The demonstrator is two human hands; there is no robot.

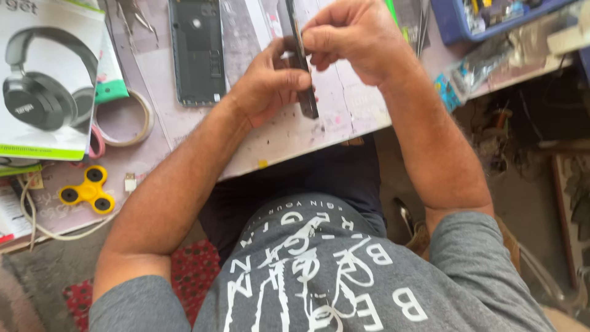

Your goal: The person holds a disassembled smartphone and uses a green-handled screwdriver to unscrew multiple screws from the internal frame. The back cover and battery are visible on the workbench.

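Your left hand (pixel 270 83) and right hand (pixel 353 37) both pinch a thin dark phone part (pixel 302 67), held edge-up just above the desk (pixel 344 117). Left of it lies an opened phone body (pixel 196 52), and farther left a yellow spinner (pixel 88 190).

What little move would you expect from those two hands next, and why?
Probably a short slide of the right hand along the edge of the thin dark phone part. The part stands on edge above the table, the left hand grips it from the side, and the right fingers pinch its upper edge, as if working a seam. An opened phone body lies beside them.
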